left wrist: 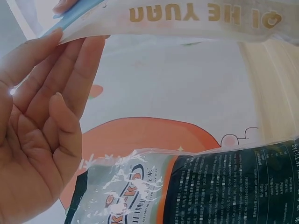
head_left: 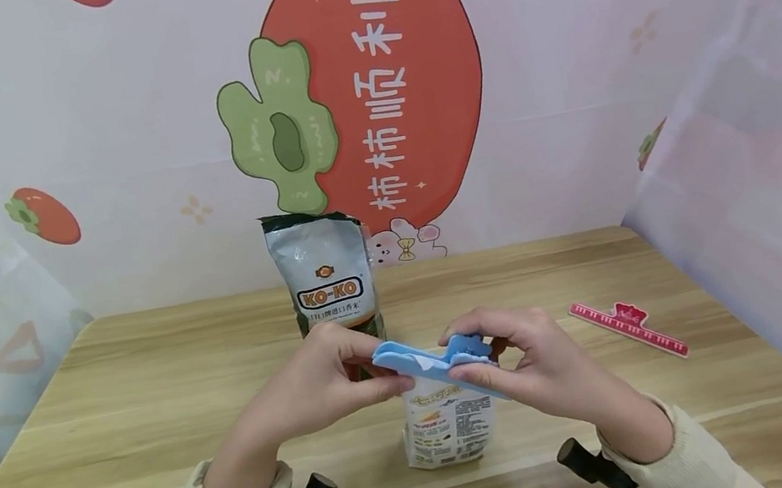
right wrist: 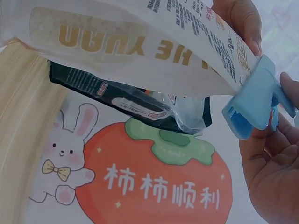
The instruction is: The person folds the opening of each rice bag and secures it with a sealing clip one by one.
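A white printed food bag (head_left: 449, 429) stands upright on the table, with a long light-blue bag clip (head_left: 402, 358) lying across its top edge. My right hand (head_left: 548, 360) pinches the clip's handle between thumb and fingers. At the left end of the clip, my left hand (head_left: 330, 371) pinches the top corner of the bag, thumb in front and fingers behind. From the right wrist, the clip (right wrist: 254, 100) sits over the narrowed top of the bag (right wrist: 187, 70). Gold letters run along the bag's side in both wrist views.
A silver and dark green KO-KO rice bag (head_left: 323, 254) stands behind my left hand. To the right, a red bag clip (head_left: 628, 326) lies on the wooden table (head_left: 156, 397). A printed cloth backdrop (head_left: 527, 89) rises behind and at both sides.
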`<action>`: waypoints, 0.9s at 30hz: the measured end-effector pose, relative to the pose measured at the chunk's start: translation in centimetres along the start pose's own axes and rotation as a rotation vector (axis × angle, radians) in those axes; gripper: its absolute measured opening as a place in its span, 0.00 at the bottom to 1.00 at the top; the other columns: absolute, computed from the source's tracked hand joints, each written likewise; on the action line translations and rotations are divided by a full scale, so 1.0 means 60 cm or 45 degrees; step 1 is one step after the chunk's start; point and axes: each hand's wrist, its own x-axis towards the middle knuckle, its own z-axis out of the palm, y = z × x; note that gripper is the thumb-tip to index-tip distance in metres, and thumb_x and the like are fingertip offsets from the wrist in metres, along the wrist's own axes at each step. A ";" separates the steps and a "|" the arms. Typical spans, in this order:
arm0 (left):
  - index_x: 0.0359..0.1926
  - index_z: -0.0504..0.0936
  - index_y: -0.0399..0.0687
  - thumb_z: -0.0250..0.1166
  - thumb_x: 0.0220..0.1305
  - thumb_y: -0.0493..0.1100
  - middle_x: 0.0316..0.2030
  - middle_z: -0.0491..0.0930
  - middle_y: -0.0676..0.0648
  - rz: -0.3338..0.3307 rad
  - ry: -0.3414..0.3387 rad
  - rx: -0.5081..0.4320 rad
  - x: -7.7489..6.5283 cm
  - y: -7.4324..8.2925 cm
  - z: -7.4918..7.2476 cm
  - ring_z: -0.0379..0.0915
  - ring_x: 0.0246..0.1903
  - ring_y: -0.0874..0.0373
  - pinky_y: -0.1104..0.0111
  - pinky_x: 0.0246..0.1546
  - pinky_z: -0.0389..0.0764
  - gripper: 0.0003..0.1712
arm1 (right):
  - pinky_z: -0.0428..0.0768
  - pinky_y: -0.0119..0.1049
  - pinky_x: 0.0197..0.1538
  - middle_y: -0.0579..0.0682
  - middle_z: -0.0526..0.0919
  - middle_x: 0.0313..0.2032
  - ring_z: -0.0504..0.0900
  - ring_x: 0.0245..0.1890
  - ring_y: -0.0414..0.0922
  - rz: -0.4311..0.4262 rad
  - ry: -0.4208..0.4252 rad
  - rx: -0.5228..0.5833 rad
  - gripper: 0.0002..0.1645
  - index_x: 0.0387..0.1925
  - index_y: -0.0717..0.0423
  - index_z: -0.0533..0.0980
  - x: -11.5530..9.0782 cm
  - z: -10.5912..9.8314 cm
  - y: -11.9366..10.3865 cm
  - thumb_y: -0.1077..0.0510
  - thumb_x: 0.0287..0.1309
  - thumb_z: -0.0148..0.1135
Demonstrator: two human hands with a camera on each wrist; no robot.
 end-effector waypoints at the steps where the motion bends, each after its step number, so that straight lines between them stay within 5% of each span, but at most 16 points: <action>1: 0.37 0.89 0.42 0.72 0.59 0.39 0.26 0.85 0.50 -0.004 0.002 -0.001 -0.001 0.000 0.000 0.69 0.20 0.65 0.74 0.21 0.74 0.06 | 0.81 0.31 0.29 0.47 0.85 0.32 0.78 0.29 0.35 0.000 -0.006 -0.001 0.18 0.46 0.55 0.80 0.000 0.000 0.001 0.68 0.53 0.71; 9: 0.38 0.89 0.43 0.72 0.60 0.42 0.28 0.86 0.51 -0.011 0.027 0.004 -0.010 -0.008 0.001 0.73 0.22 0.63 0.72 0.25 0.79 0.08 | 0.83 0.31 0.35 0.48 0.86 0.36 0.80 0.32 0.36 0.035 -0.061 -0.050 0.21 0.48 0.57 0.79 -0.007 -0.007 0.006 0.67 0.51 0.73; 18: 0.46 0.87 0.53 0.72 0.59 0.51 0.40 0.87 0.55 -0.171 -0.002 0.074 -0.024 -0.027 0.004 0.80 0.38 0.63 0.67 0.43 0.83 0.15 | 0.83 0.35 0.46 0.42 0.81 0.43 0.81 0.44 0.37 0.252 -0.169 -0.124 0.23 0.49 0.49 0.80 -0.042 -0.027 0.022 0.59 0.51 0.75; 23: 0.58 0.81 0.58 0.72 0.57 0.58 0.55 0.82 0.56 -0.202 -0.059 0.153 -0.041 -0.041 0.016 0.78 0.57 0.55 0.52 0.58 0.78 0.28 | 0.82 0.37 0.52 0.40 0.79 0.47 0.80 0.48 0.39 0.396 -0.268 -0.133 0.25 0.51 0.45 0.79 -0.066 -0.030 0.031 0.52 0.50 0.76; 27: 0.62 0.77 0.54 0.72 0.57 0.57 0.61 0.79 0.51 -0.270 -0.105 0.121 -0.050 -0.052 0.033 0.76 0.59 0.44 0.42 0.54 0.77 0.33 | 0.83 0.45 0.54 0.45 0.81 0.51 0.79 0.52 0.40 0.461 -0.349 -0.056 0.27 0.54 0.48 0.77 -0.079 -0.028 0.043 0.49 0.53 0.73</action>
